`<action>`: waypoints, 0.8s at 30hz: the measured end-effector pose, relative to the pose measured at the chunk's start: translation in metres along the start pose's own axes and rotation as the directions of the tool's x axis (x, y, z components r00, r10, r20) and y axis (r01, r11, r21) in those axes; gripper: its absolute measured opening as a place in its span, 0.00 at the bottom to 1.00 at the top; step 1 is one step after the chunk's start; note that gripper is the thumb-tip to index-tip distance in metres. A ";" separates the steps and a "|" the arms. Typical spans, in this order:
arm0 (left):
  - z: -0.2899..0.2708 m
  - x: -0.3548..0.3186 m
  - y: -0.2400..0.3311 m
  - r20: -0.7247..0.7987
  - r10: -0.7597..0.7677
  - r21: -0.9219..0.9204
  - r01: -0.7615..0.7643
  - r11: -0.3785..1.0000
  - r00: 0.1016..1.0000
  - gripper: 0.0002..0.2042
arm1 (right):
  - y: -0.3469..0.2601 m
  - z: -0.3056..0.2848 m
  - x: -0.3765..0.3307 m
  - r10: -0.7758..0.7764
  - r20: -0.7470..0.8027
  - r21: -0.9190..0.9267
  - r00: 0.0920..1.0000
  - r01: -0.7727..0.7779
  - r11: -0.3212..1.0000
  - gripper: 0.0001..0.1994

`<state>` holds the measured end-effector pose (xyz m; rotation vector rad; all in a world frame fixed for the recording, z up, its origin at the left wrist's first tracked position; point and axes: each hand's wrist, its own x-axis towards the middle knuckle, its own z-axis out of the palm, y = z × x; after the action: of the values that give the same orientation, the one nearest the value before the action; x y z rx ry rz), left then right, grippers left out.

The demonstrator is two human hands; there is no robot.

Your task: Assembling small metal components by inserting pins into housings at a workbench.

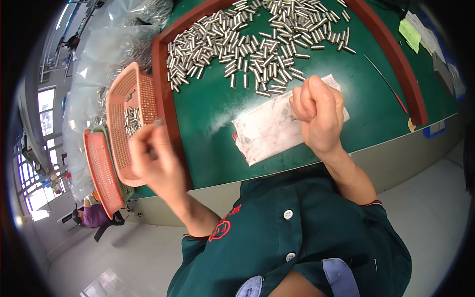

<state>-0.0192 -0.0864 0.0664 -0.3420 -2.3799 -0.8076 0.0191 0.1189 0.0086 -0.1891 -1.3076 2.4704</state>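
Hundreds of short metal pins (198, 47) lie heaped across the upper middle of the head view, on the green counter (208, 143) inside its dark red raised edging (165, 99). My right grip (321, 116) is curled into a fist at the centre right, over the white pad (269, 131); whether anything is tucked inside, I cannot tell. From that fist the heap lies up and to the left, and its near fringe is just beside my knuckles. The pins' long axes point every which way, though the closest loose one slants from upper left to lower right. My left grip (166, 168) sits at the left of the frame, well below the heap, so my right is the nearer to it. Its fingers are bent toward the thumb with a small grey bit at the tips; blur keeps me from telling whether I have a pin there. Just up and left of those fingertips, a few more pins lie in the pink basket (148, 96), outside the edging.
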 end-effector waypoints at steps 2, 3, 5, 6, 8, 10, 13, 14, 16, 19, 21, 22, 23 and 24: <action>-0.033 0.016 -0.035 -0.069 -0.117 0.234 0.130 0.963 0.991 0.06 | -0.001 0.002 -0.001 -0.002 0.017 0.000 1.000 0.002 1.000 0.20; -0.041 0.021 -0.052 -0.067 -0.110 0.300 0.125 0.946 0.992 0.07 | -0.001 0.001 -0.002 -0.012 0.018 -0.009 1.000 0.012 1.000 0.20; -0.049 0.023 -0.076 -0.005 -0.090 0.458 0.082 0.885 0.996 0.09 | 0.000 0.001 -0.002 -0.030 0.031 0.001 0.999 0.030 1.000 0.19; -0.050 0.023 -0.081 0.059 -0.081 0.540 0.037 0.841 0.995 0.10 | -0.001 0.000 -0.002 -0.033 0.032 0.005 0.999 0.033 0.999 0.19; -0.041 0.023 -0.064 0.064 0.003 0.613 -0.041 0.789 0.998 0.10 | 0.002 0.000 -0.001 -0.021 0.033 0.009 0.999 0.021 1.000 0.19; -0.028 0.025 -0.047 0.006 0.023 0.469 -0.023 0.883 1.000 0.07 | 0.004 -0.002 0.001 -0.015 0.027 0.007 1.000 0.015 1.000 0.20; 0.020 0.022 -0.013 0.139 0.038 0.117 -0.054 0.992 0.990 0.03 | 0.003 -0.003 0.000 -0.014 0.031 0.004 0.999 0.014 1.000 0.20; 0.041 0.017 -0.012 0.211 0.110 0.018 -0.117 0.993 0.971 0.03 | 0.003 -0.004 0.000 -0.024 0.024 0.002 0.999 0.024 1.000 0.20; 0.072 0.011 -0.003 0.348 0.129 0.011 -0.142 0.990 0.929 0.03 | 0.001 -0.006 0.000 -0.029 0.017 0.001 0.999 0.029 1.000 0.20; 0.092 0.004 -0.001 0.391 0.027 0.148 -0.091 0.985 0.920 0.04 | 0.002 -0.003 0.000 -0.027 0.025 0.027 0.999 0.026 0.999 0.20; 0.095 0.001 -0.005 0.422 -0.001 0.162 -0.075 0.984 0.907 0.04 | 0.001 -0.004 -0.001 -0.020 0.026 0.046 0.999 0.019 0.999 0.20; 0.097 0.000 -0.006 0.426 0.010 0.156 -0.084 0.984 0.905 0.05 | 0.001 -0.006 -0.001 0.001 0.036 0.073 0.999 -0.004 0.997 0.20; 0.098 0.000 -0.007 0.429 0.020 0.151 -0.094 0.984 0.903 0.05 | 0.001 -0.009 -0.001 0.023 0.048 0.101 0.999 -0.027 0.995 0.19; 0.094 -0.001 -0.005 0.435 0.031 0.118 -0.091 0.989 0.900 0.05 | 0.000 -0.009 -0.001 0.025 0.040 0.098 0.999 -0.029 0.995 0.19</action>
<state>-0.0632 -0.0323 0.0033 -0.5891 -2.8024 -0.5787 0.0228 0.1252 0.0033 -0.1366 -1.2014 2.5663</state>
